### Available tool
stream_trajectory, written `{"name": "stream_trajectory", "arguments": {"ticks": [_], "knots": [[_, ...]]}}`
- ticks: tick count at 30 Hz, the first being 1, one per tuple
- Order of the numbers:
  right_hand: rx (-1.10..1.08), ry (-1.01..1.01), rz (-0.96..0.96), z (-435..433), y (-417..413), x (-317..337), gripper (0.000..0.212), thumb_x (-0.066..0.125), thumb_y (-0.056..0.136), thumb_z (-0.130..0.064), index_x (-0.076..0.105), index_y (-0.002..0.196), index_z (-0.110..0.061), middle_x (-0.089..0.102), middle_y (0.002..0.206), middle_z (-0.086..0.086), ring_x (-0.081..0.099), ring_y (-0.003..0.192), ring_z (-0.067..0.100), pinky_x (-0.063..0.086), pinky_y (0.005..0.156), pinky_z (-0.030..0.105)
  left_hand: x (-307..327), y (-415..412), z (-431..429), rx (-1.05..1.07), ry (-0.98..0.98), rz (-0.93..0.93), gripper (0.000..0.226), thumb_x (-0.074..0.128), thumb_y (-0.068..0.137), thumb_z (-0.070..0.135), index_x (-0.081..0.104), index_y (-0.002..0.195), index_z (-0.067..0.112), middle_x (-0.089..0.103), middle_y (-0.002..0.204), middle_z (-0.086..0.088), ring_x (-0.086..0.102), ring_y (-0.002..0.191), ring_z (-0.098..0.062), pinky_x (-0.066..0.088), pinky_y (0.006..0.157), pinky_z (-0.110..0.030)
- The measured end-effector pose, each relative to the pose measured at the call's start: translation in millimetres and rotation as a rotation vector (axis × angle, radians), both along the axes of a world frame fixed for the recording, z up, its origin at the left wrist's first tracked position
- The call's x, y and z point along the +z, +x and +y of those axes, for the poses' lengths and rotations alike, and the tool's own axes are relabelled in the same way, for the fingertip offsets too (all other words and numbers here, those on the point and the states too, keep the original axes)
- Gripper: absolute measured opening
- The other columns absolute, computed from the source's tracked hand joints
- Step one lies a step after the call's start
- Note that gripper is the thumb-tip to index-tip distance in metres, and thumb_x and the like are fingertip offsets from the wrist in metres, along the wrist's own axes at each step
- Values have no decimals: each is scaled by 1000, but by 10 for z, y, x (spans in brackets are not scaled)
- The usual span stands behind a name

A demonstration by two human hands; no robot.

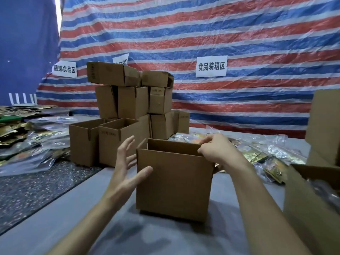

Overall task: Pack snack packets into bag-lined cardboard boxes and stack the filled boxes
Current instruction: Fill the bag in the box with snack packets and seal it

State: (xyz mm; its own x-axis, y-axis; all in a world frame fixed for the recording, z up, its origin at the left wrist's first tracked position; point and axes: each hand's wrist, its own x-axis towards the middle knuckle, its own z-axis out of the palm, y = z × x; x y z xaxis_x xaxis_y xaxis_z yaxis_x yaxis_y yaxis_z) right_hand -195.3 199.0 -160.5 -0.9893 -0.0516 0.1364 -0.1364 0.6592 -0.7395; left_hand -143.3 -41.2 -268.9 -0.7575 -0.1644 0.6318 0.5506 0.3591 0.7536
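Currently, 1 open cardboard box (174,181) on the grey surface (55,227): our right hand (211,150) pinches its right rim, left hand (125,162) spread beside it; we judge box-setting underway, bag lining next.

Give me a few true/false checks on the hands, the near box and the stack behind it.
1. The right hand pinches the top rim of the near open brown cardboard box. True.
2. The left hand holds a snack packet. False: it is empty, fingers spread, at the box's left side.
3. The near box is closed on top. False: its top is open.
4. A stack of brown cardboard boxes stands behind it, in front of the red, blue and white striped tarp. True.
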Motion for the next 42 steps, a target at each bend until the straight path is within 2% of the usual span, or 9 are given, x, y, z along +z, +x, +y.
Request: {"name": "stream_trajectory", "arguments": {"ticks": [3, 8, 13, 18, 23, 28, 33, 38, 42], "knots": [[25, 0, 9, -38, -18, -19, 21, 51, 101, -11, 60, 114, -25, 61, 101, 3, 63, 95, 24, 62, 65, 36, -308, -97, -86, -207, 199, -232, 119, 88, 45, 74, 35, 146, 43, 55, 145, 8, 61, 121, -3, 53, 94, -24], [7, -122, -39, -31, -124, -69, 36, 45, 103, -48, 62, 110, -18, 63, 86, 1, 65, 65, 20, 46, 33, 20, -447, -130, -213, -314, 289, -354, 101, 97, 41, 62, 59, 127, 25, 75, 117, -1, 73, 105, -20, 59, 77, -23], [-20, -653, -138, 28, -378, -411, 42, 40, 104, -45, 65, 101, -12, 74, 91, 11, 75, 63, 25, 57, 51, 31, -381, -97, -290, -259, 392, -285, 93, 90, 44, 40, 57, 128, 18, 75, 114, -5, 74, 99, -22, 60, 71, -25], [293, -38, 86, -25, -467, -1193, 33, 49, 97, 7, 73, 99, -16, 64, 98, -5, 59, 80, -3, 47, 75, 23, -377, -87, -282, -268, 462, -268, 94, 84, 45, 34, 55, 132, 14, 75, 115, -8, 74, 99, -23, 60, 71, -28], [390, 283, -6, -227, -513, -1303, 15, 53, 101, -27, 59, 100, -42, 61, 128, 8, 54, 123, 34, 42, 106, 56, -386, -104, -303, -270, 455, -225, 89, 83, 44, 35, 56, 127, 19, 75, 111, -4, 74, 97, -21, 60, 69, -26], [364, 344, -81, -153, -595, -1291, 11, 56, 99, -21, 63, 93, -27, 68, 119, 10, 61, 108, 30, 47, 101, 54, -398, -119, -284, -296, 443, -214, 91, 84, 44, 35, 55, 129, 17, 75, 112, -6, 74, 98, -22, 61, 70, -27], [119, 254, -80, 72, -688, -1056, 15, 59, 95, -10, 63, 86, 1, 64, 88, 21, 55, 76, 28, 47, 68, 39, -435, -127, -225, -356, 355, -226, 84, 85, 51, 37, 56, 128, 21, 76, 112, 2, 74, 100, -16, 59, 73, -22], [-183, 207, -83, 270, -683, -859, 14, 74, 78, 2, 67, 89, 5, 69, 89, 16, 56, 72, 26, 44, 61, 33, -465, -119, -219, -365, 313, -260, 89, 88, 52, 43, 54, 132, 23, 73, 118, 4, 71, 107, -15, 58, 77, -20], [-357, 40, 128, 276, -667, -772, 18, 58, 78, 2, 53, 67, -10, 47, 60, 7, 38, 52, 20, 30, 48, 28, -458, -87, -164, -368, 272, -268, 98, 94, 46, 56, 53, 131, 28, 72, 121, 6, 70, 109, -14, 58, 79, -20]]}}
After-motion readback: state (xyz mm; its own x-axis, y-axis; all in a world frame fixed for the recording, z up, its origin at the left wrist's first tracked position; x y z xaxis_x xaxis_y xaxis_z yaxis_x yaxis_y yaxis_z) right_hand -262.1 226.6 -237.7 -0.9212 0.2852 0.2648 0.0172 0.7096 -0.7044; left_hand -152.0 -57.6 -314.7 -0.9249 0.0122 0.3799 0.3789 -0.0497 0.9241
